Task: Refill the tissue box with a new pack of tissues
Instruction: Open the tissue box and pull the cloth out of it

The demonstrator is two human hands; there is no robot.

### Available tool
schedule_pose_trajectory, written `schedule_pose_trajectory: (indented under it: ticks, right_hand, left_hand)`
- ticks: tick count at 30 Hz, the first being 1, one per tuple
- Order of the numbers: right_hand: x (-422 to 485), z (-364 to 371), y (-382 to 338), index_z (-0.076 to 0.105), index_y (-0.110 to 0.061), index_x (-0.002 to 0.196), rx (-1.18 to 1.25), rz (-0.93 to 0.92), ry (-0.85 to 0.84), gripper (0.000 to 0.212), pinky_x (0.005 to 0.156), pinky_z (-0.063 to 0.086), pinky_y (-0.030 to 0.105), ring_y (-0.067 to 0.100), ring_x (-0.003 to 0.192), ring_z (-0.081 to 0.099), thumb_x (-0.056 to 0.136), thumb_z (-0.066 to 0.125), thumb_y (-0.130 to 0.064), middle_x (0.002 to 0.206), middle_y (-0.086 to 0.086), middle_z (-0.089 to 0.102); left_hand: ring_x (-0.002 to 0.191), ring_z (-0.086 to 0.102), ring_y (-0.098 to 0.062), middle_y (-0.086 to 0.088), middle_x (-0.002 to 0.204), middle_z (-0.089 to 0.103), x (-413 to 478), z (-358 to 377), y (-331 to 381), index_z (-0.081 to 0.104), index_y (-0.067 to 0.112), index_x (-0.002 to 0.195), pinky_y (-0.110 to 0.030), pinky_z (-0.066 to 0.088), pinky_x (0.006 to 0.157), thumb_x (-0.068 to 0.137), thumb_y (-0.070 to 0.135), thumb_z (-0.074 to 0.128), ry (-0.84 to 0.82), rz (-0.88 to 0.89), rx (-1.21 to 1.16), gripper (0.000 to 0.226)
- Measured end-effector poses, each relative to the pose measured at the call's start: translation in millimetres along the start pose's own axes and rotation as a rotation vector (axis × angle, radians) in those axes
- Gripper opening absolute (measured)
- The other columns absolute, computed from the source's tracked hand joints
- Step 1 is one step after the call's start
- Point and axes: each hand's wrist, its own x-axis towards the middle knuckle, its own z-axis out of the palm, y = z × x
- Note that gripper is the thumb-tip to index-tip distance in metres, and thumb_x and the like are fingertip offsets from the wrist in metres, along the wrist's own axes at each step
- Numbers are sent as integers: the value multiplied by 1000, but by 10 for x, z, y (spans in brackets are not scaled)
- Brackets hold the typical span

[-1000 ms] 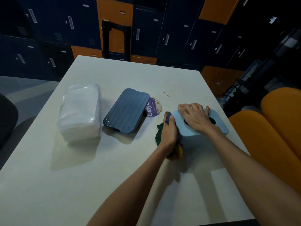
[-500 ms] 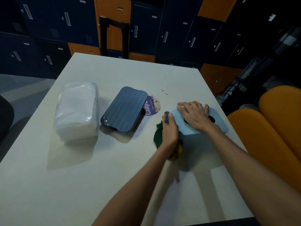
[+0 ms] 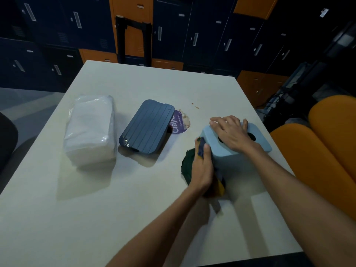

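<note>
Covering the pale blue plastic tissue box [image 3: 229,160], the right hand [image 3: 231,132] lies flat. At eight o'clock the left hand [image 3: 201,168] clutches a dark green cloth [image 3: 187,166].

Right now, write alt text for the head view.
A right hand rests flat on a light blue tissue box; the left hand holds a dark cloth against its side. A wrapped tissue pack and dark blue ribbed panel lie left of it.

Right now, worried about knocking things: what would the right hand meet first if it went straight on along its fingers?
Probably the purple wrapper, then the dark lid beside it; the right hand lies atop the tissue box, so it might pass over both.
</note>
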Motion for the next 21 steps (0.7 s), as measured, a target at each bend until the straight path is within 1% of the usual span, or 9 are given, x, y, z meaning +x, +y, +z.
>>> schedule_pose_trajectory:
  ticks: [3,5,7,9,12,14,16,19,21]
  right_hand:
    - [-5,6,-3,43,-36,135,5,8,5,46,112,-3,56,19,139,20,99,21,-53,142,4,40]
    - [-2,11,1,43,-37,135,0,12,3,46,112,-2,56,19,139,20,99,20,-54,142,4,41]
    - [2,15,1,43,-37,135,-13,12,1,47,111,-2,57,19,138,21,98,20,-54,142,4,41]
    - [12,19,8,42,-36,135,-17,13,4,46,111,-2,57,20,138,22,99,20,-54,142,5,41]
    - [16,10,13,42,-36,136,-23,11,-5,46,111,0,57,21,138,23,99,21,-54,141,5,41]
    - [7,20,17,41,-37,137,-28,10,-9,46,111,0,57,21,138,23,99,20,-54,141,5,41]
    - [6,18,17,40,-38,138,-17,14,-7,47,112,-1,56,20,138,22,99,20,-54,142,5,40]
    - [-10,16,6,40,-38,139,4,16,-15,46,112,-3,56,18,139,20,99,21,-54,142,4,40]
    - [-13,6,-1,40,-39,138,4,18,-8,46,113,-3,56,18,138,21,99,22,-54,142,4,40]
  left_hand:
    - [86,64,-26,-7,85,65,356,-57,197,62,11,103,-42,52,81,93,69,22,2,-71,-20,72]
    - [87,65,-28,-10,88,67,607,-4,139,62,12,98,-49,52,86,85,77,20,18,-90,-63,78]
    - [110,62,-29,-9,116,66,709,82,-8,56,18,121,-53,48,98,77,86,22,50,-136,-120,88]
    - [130,46,-22,2,143,46,423,75,117,30,31,145,-44,33,112,81,83,33,56,-138,-162,82]
    - [118,40,-7,10,128,34,-107,70,197,10,23,148,-25,31,102,96,54,39,37,-76,-142,67]
    - [104,51,-7,6,121,47,-331,5,76,27,20,138,-29,41,99,97,53,38,42,-4,0,54]
    - [110,54,-14,1,127,55,-344,-93,-54,38,19,138,-39,42,102,97,58,28,42,131,256,58]
    - [143,28,-19,-3,153,38,-192,-226,-148,29,19,151,-36,10,121,90,65,-2,-4,239,668,83]
    - [147,19,-17,-6,155,33,-41,-250,-79,27,17,151,-32,-3,120,95,58,-1,-10,218,673,75]
